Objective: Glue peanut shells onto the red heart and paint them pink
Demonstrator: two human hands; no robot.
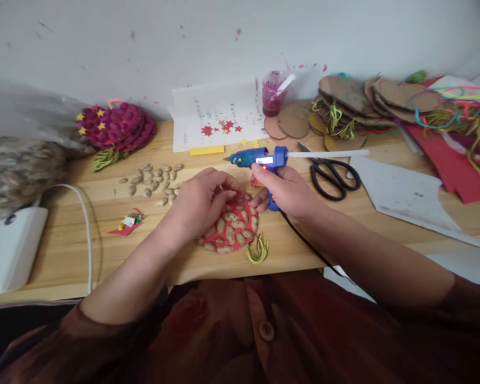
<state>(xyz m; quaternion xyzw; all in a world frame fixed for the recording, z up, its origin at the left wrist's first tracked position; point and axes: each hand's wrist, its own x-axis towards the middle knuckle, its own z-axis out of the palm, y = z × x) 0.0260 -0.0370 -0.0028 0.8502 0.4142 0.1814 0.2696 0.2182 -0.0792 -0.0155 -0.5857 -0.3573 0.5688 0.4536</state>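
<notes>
From here, my right hand [286, 189] grips the glue gun [248, 157], its long axis running left-right; the peanut-covered red disc [232, 230] lies near-left, partly under my left hand [200, 200], whose pinch I can't tell.

A round red disc [237, 217] studded with brown peanuts [230, 233] lies on the desk [192, 265]. The blue plastic glue gun [250, 158] points left.

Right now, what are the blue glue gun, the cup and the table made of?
The glue gun looks like smooth, hard plastic: its blue body shines a little. The cup is see-through, so clear plastic or maybe glass. The table seems to be smooth wood, since grain lines show.
</notes>
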